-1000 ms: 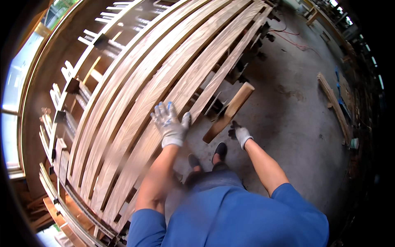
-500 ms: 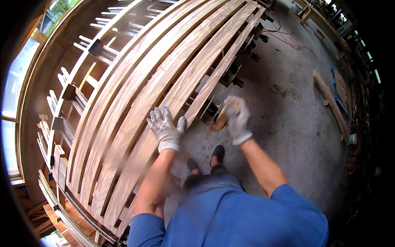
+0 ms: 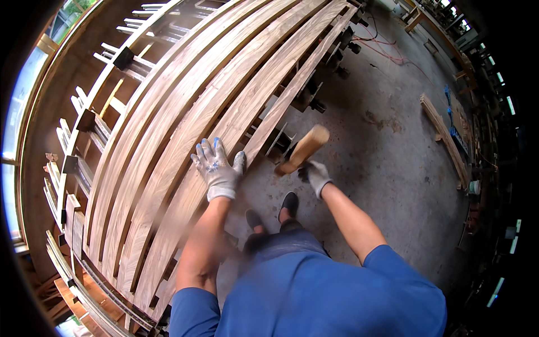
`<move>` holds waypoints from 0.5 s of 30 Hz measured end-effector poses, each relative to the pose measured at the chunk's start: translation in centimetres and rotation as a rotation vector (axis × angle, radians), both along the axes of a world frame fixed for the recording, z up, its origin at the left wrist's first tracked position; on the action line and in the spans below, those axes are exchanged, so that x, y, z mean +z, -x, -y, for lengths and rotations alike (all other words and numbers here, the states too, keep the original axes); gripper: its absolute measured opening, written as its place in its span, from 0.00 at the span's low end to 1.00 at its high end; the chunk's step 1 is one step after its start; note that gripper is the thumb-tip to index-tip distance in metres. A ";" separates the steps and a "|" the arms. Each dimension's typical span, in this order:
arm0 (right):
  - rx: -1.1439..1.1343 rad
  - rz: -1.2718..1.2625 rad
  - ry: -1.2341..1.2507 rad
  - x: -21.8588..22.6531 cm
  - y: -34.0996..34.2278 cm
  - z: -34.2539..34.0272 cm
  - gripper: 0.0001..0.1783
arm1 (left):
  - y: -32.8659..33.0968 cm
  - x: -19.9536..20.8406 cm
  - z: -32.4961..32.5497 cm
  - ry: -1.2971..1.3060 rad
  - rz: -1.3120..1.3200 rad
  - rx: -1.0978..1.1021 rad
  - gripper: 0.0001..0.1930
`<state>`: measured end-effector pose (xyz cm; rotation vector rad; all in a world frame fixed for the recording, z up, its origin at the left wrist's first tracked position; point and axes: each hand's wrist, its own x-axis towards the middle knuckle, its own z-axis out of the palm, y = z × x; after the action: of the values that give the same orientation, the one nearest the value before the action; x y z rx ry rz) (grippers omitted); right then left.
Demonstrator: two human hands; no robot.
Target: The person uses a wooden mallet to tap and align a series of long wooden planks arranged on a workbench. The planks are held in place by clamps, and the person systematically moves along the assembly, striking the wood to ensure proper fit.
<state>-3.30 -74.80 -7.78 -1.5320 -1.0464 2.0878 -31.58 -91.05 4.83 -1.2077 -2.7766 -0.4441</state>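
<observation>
Long brown wooden boards (image 3: 188, 104) lie side by side on a rack with gaps between them, their edges bending across the left half of the view. My left hand (image 3: 217, 171), in a pale work glove with bluish fingertips, rests flat with fingers spread on one of the nearer boards. My gloved right hand (image 3: 317, 175) is closed on a wooden mallet (image 3: 305, 149) beside the outermost board. The mallet's thick, rounded head points up and away from me; my hand hides its handle.
Metal clamp ends (image 3: 317, 105) stick out from the rack's right side. Further right, a long timber (image 3: 444, 137) lies on the concrete floor (image 3: 387, 185). A red cable (image 3: 393, 53) trails across the floor at the far end. Clamp bars (image 3: 84, 121) line the left side by a window.
My right hand has come down and slightly left, and the mallet has swung up clear of it, its head now raised. My left hand stays flat on the boards.
</observation>
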 end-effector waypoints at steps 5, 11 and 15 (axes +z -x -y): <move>-0.241 -0.056 -0.139 5.4 2.5 -6.1 0.40 | 0.2 -0.6 -0.1 -0.002 0.001 -0.009 0.45; 0.029 -0.167 -0.848 17.6 6.0 1.3 0.35 | 0.4 -0.9 0.3 0.002 0.028 0.008 0.45; 0.558 0.085 -1.418 15.0 5.3 11.0 0.28 | 0.2 -0.7 0.2 0.000 0.030 0.003 0.45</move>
<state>-8.56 -85.82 7.20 -0.5764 -2.3762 0.8564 -31.81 -91.25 4.09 -1.2070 -2.8028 -0.4653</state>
